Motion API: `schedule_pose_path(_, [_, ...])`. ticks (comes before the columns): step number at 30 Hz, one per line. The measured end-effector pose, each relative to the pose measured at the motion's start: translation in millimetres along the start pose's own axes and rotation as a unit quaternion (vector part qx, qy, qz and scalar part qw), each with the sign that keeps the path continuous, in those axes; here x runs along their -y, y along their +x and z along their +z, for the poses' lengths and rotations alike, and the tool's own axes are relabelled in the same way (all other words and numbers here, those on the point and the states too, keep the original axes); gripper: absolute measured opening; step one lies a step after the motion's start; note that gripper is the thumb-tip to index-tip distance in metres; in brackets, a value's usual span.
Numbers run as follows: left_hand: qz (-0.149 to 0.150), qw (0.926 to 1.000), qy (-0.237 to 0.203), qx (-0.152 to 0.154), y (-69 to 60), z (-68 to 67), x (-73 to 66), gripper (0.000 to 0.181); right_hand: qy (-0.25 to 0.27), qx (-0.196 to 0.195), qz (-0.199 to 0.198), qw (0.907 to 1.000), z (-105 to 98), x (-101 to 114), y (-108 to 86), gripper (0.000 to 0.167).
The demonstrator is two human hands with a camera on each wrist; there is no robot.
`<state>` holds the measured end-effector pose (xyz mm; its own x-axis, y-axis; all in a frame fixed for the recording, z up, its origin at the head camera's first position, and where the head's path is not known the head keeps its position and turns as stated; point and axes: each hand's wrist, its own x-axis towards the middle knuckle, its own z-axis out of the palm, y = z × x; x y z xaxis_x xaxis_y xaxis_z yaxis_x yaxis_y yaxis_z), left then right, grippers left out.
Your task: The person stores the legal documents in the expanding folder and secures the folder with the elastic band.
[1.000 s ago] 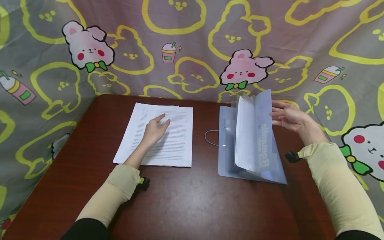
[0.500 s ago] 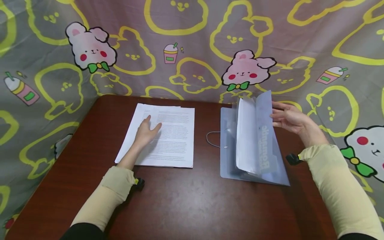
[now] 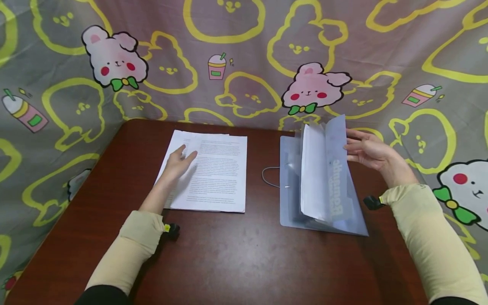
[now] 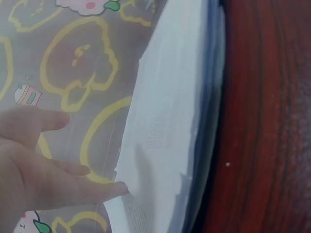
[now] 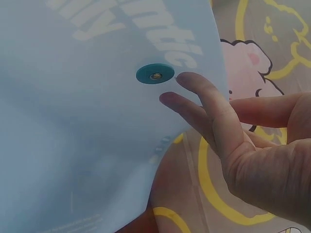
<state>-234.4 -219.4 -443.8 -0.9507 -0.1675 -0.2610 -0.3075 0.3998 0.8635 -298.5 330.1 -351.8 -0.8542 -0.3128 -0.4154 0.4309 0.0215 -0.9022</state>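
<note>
Printed white sheets [image 3: 217, 178] lie in a stack on the left part of the table. My left hand [image 3: 177, 165] is over the stack's left side, its fingers extended and the thumb apart; in the left wrist view one fingertip of that hand [image 4: 43, 174] meets the edge of the papers [image 4: 155, 107]. A translucent blue folder [image 3: 337, 169] stands partly open on the right, with white papers [image 3: 313, 169] inside. Extended fingers of my right hand [image 3: 370, 151] rest at its raised cover, and in the right wrist view they are beside a teal disc [image 5: 155, 74] on the cover.
A thin elastic loop [image 3: 270, 176] sticks out from the folder's left side. The brown table [image 3: 244, 258] ends at a patterned cloth [image 3: 244, 55] behind and at the sides. Small black cameras are strapped at both wrists.
My left hand has moved left across the printed sheets, from their middle toward the left side. My right hand and the raised folder cover have hardly moved.
</note>
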Motion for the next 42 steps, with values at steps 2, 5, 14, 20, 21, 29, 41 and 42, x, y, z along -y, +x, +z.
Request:
schedule_pose_path(2, [-0.013,0.9997,-0.022,0.004,0.0,-2.2,0.3,0.082,0.0,0.0,0.0,1.0,0.1,-0.3,0.2,0.086])
schedule_pose_path(5, [-0.029,0.997,-0.071,0.009,0.7,-5.4,0.4,0.082,0.001,0.0,0.001,1.0,0.3,-0.5,0.1,0.086])
schedule_pose_path(14, [-0.089,0.9577,-0.271,0.04,0.0,-15.7,-4.5,0.077,0.006,0.003,0.004,1.0,0.1,-1.0,0.4,0.087])
schedule_pose_path(20, [-0.115,0.9515,-0.271,0.089,0.8,-16.7,0.6,0.072,-0.002,0.005,0.002,1.0,0.2,-1.6,0.8,0.088])
schedule_pose_path(21, [-0.113,0.9531,-0.261,0.105,0.9,-16.0,2.0,0.072,-0.001,0.005,0.002,1.0,0.4,-1.7,0.8,0.088])
schedule_pose_path(29, [-0.087,0.9593,-0.213,0.163,3.0,-3.3,4.1,0.075,0.002,0.005,0.001,1.0,1.3,-1.8,0.9,0.087])
schedule_pose_path(41, [-0.081,0.9903,-0.075,0.085,2.0,25.3,-9.8,0.082,0.013,0.009,0.004,0.9999,-0.2,-1.2,0.5,0.087])
schedule_pose_path(42, [-0.079,0.9907,-0.078,0.078,1.1,27.1,-11.5,0.086,0.011,0.009,0.004,0.9999,-0.4,-0.8,0.6,0.087])
